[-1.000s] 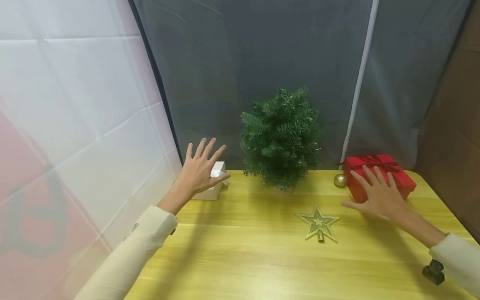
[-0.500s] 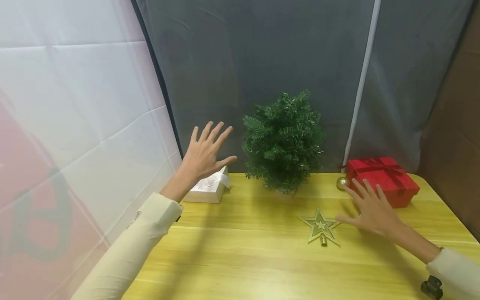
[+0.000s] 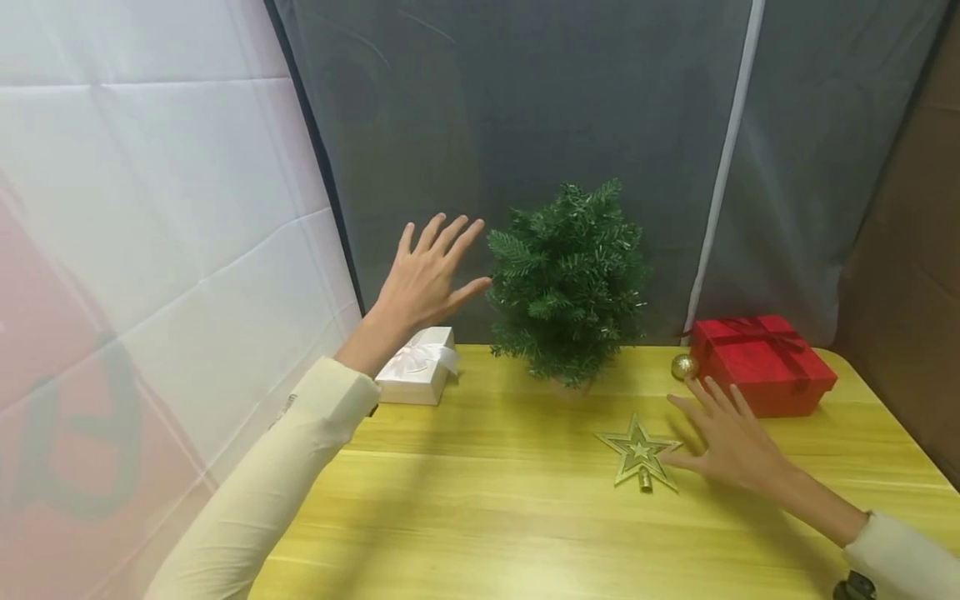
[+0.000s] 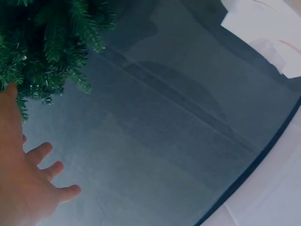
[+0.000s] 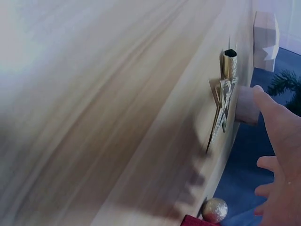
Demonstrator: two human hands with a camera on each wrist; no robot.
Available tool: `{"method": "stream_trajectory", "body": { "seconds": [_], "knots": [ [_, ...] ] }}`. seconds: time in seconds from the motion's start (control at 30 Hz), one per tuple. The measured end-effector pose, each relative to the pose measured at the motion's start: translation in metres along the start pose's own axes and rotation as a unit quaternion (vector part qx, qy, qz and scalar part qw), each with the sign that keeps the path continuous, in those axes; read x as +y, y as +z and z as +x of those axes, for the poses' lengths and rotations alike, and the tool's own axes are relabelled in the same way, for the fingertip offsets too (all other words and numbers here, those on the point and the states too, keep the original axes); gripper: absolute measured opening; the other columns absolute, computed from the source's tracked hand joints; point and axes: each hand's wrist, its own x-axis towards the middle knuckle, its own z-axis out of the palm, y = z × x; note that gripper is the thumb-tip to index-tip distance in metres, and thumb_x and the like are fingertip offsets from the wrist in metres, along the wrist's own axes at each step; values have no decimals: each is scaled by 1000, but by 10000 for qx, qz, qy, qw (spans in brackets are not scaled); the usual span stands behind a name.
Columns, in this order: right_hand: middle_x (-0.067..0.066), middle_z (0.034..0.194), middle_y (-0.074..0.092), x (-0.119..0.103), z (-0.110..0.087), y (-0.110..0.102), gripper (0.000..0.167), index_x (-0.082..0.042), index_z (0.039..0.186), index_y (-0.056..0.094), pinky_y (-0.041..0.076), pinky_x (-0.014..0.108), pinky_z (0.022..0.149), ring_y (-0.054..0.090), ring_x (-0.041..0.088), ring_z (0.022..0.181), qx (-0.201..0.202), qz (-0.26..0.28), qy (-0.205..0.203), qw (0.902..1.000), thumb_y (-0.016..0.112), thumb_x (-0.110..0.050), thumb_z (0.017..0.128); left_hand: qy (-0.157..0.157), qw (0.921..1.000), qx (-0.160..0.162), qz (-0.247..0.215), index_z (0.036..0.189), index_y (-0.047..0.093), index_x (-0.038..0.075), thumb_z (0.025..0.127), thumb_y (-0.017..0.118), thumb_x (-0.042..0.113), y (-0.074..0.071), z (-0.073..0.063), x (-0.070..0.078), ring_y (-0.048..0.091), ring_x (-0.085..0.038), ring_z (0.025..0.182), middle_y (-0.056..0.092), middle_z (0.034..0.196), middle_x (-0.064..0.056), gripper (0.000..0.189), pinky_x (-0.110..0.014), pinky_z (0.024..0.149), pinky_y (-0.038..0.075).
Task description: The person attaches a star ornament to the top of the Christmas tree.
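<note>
A small green artificial Christmas tree stands at the back of the wooden table. My left hand, fingers spread, hovers just left of the tree, above a white gift box with a ribbon bow. In the left wrist view, the left hand appears beside the branches, and I cannot tell whether the thumb touches them. Over the table's right part my right hand is held with its fingers apart, next to a gold star tree topper lying flat. Both hands hold nothing.
A red gift box with a dark red ribbon sits at the back right, with a gold ball ornament at its left side. A grey cloth wall rises behind the table, and a white cloth wall borders the left.
My left hand has moved up and right toward the tree, uncovering the white gift box. My right hand has shifted left and down, away from the red gift box toward the star.
</note>
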Motion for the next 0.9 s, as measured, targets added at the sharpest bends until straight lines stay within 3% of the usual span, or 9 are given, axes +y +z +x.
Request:
{"method": "stream_trajectory", "body": {
  "seconds": [0.33, 0.6, 0.9],
  "knots": [
    [29, 154, 45, -5, -3, 11, 93, -7, 146, 58, 19, 75, 115, 33, 58, 144, -58, 224, -118, 9997, 79, -68, 80, -72, 9994, -69, -319, 168, 20, 25, 103, 49, 64, -5, 19, 7, 26, -35, 155, 32, 168, -9, 81, -63, 124, 18],
    [29, 143, 55, -4, -6, 21, 89, -5, 138, 64, 26, 76, 111, 46, 56, 133, -102, 296, -380, 9988, 84, -65, 75, -146, 9987, -68, -474, 168, 17, 27, 105, 47, 63, -4, 33, 13, 31, -36, 153, 38, 165, -11, 78, -63, 122, 24],
    [24, 130, 64, -7, -9, 24, 76, -5, 128, 71, 34, 77, 106, 56, 50, 124, -142, 527, -529, 9971, 86, -59, 76, -235, 9913, -113, -1291, 167, 22, 28, 106, 50, 58, -2, 47, 18, 41, -33, 147, 47, 159, -10, 74, -58, 119, 32]
  ]
}}
